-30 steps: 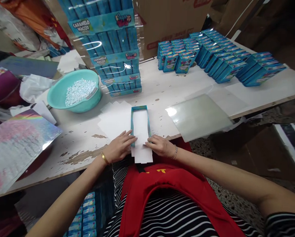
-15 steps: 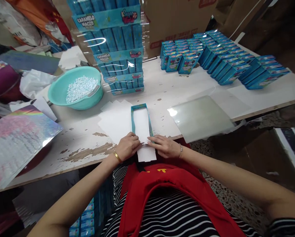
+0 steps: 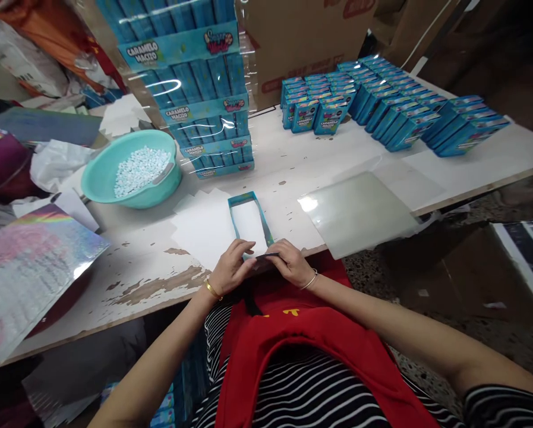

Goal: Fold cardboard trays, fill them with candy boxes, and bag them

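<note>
A shallow cardboard tray [image 3: 268, 229], blue on its walls and white inside, lies long and narrow at the table's front edge. My left hand [image 3: 234, 266] grips its near left corner, thumb and fingers on either side of the near end. At the near right corner my right hand [image 3: 292, 263] pinches the same end. The near flap stands up between both hands, its edge seen as a thin dark line. Flat white card sheets [image 3: 199, 226] with notched edges lie just left of the tray.
A turquoise basin [image 3: 154, 199] of small white pieces stands left, beside stacked, wrapped candy displays [image 3: 181, 113]. Rows of small blue boxes [image 3: 393, 119] fill the back right. Clear plastic sheets [image 3: 359, 211] overhang the front edge at right. A shiny printed sheet [image 3: 38, 261] lies far left.
The tray's near end flap, which lay flat toward my body, is now folded up. Both hands have shifted from pressing the fold to gripping the near end.
</note>
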`<state>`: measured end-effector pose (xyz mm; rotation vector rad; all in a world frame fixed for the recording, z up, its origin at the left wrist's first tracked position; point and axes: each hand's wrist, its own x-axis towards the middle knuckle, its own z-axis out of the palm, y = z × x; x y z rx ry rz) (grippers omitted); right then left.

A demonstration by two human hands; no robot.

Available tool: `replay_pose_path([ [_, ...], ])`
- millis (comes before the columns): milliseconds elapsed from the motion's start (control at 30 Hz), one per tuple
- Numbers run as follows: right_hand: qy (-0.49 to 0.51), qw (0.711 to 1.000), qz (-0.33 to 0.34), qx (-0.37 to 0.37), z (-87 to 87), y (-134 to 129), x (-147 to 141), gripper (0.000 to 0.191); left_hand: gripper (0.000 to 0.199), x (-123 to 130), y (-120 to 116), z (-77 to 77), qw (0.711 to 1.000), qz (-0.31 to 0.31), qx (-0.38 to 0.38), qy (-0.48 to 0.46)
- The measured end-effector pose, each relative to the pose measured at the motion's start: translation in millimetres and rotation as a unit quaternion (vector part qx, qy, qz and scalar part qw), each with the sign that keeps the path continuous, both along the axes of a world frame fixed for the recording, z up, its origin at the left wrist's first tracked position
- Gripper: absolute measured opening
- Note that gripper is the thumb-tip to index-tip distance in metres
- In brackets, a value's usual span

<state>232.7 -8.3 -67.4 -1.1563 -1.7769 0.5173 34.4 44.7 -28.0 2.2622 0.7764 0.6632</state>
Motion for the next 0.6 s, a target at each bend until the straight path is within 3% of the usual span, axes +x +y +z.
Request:
replay_pose_path([
  [100, 0.011, 0.999, -0.047, -0.016, -1.8, -3.7, -3.5, 0.030, 0.021, 12.4, -2.7, -2.8, 0.995, 0.096, 0.028, 0.019],
  [200, -0.077, 0.997, -0.011, 0.018, -6.6, -7.2, -1.1, 0.029, 0.012, 21.8, -6.4, -4.6, 0.986, 0.135, 0.050, 0.083],
  [400, -0.189, 0.981, 0.011, 0.030, -7.7, -2.2, 4.3, 0.025, 0.018, 21.0, -24.4, 6.2, 0.953, 0.086, 0.188, 0.220],
  [600, -0.236, 0.971, 0.033, 0.023, 0.5, 2.4, 3.7, 0.027, 0.020, 34.9, -27.2, 16.1, 0.923, 0.035, 0.157, 0.350],
])
